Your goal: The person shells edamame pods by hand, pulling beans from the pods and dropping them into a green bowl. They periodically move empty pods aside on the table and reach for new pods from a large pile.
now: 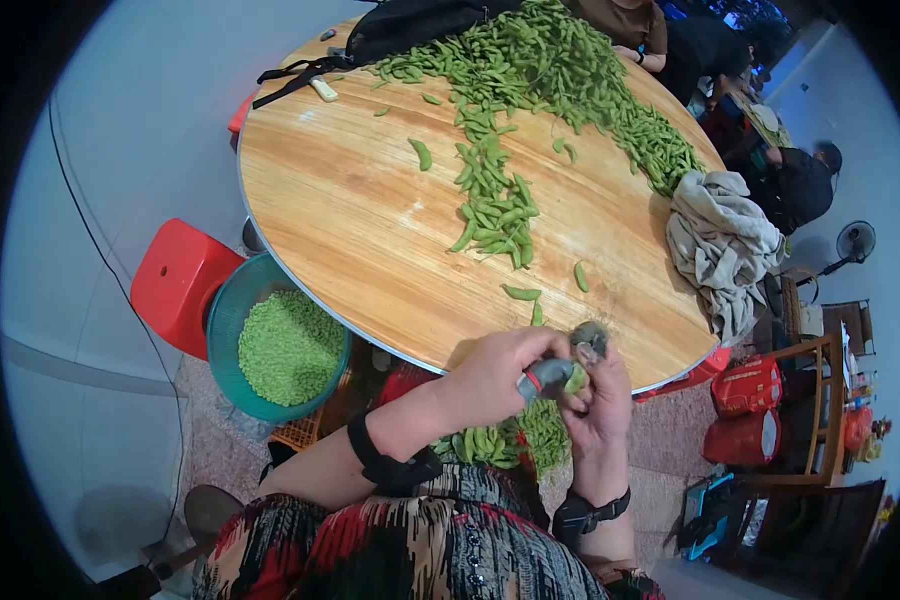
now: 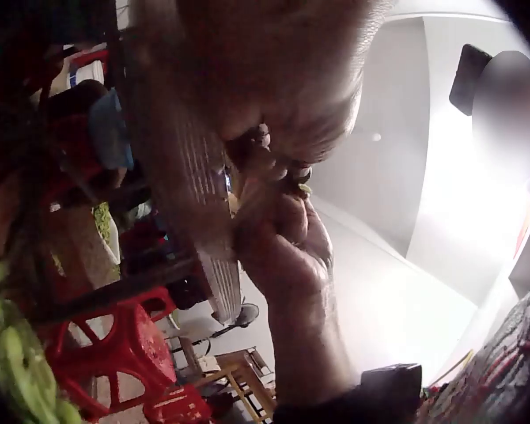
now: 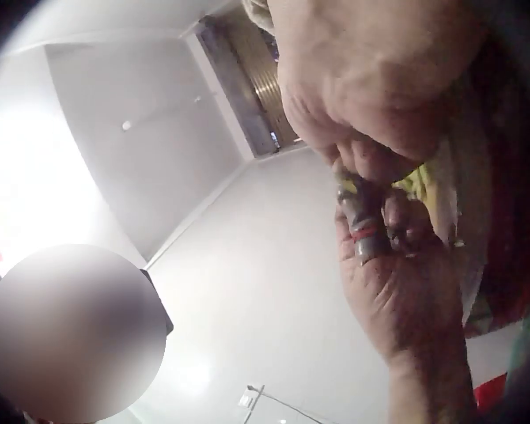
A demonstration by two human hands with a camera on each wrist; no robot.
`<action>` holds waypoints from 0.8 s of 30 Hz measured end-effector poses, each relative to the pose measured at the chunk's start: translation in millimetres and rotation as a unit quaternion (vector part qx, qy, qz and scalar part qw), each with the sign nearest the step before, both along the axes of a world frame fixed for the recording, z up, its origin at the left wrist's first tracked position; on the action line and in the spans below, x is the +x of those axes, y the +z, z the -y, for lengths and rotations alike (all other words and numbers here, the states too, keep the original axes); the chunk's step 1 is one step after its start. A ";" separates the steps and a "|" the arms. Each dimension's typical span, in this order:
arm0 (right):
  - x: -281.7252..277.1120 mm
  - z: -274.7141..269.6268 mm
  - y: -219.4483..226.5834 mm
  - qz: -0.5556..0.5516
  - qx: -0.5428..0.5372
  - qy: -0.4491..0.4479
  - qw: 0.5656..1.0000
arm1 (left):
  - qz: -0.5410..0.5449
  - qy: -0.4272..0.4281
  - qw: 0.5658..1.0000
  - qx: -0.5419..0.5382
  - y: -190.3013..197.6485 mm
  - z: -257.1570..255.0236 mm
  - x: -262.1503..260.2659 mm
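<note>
At the near edge of the round table, my left hand (image 1: 495, 375) and right hand (image 1: 602, 395) meet with curled fingers. Between them they pinch a green soybean pod (image 1: 575, 377), largely hidden by the fingers. A grey finger cover (image 1: 545, 380) with a red band sits on the left thumb; another dark grey cover (image 1: 590, 337) shows at the right hand's fingertips. In the right wrist view the left hand (image 3: 397, 283) faces the right hand (image 3: 380, 79) closely. Loose pods (image 1: 495, 215) lie on the table just beyond, and more pods (image 1: 485, 445) are below the hands.
The wooden round table (image 1: 340, 220) bears a large heap of pods (image 1: 560, 65), a black bag (image 1: 410, 30) and a grey cloth (image 1: 720, 235). At left stand a teal basin (image 1: 220, 345) of shelled beans and a red stool (image 1: 175, 285). Other people sit beyond the table.
</note>
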State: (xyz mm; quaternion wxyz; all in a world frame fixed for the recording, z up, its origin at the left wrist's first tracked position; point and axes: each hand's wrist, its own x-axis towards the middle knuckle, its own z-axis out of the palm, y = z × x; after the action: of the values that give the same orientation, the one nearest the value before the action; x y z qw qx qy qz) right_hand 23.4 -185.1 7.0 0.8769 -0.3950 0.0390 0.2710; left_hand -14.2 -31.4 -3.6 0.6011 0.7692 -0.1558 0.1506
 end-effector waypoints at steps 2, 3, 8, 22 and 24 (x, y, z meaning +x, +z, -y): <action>0.4 6.4 12.2 0.088 -0.095 -0.044 0.991 | -0.155 -0.002 0.986 -0.058 -1.2 -7.1 -0.7; 3.1 18.0 10.7 0.199 -0.147 0.019 0.969 | -0.161 -0.006 0.978 -0.130 -7.6 -12.4 2.2; 25.2 27.2 23.9 0.492 -0.410 0.271 0.718 | -0.209 -0.037 0.873 -0.439 -8.0 -31.6 14.6; 57.4 -11.7 10.1 0.395 -0.433 0.079 0.806 | -0.244 -0.019 0.865 -0.438 6.4 -19.5 16.7; 38.5 -18.0 10.5 0.259 -0.285 0.118 0.915 | -0.253 -0.051 0.850 -0.460 7.8 -13.2 18.5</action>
State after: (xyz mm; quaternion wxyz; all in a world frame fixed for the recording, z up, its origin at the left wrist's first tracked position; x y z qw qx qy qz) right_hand 61.9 -167.1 17.4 0.6680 -0.6862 -0.1611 0.2384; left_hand 4.3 -18.2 4.3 0.9117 0.4070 0.0499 -0.0255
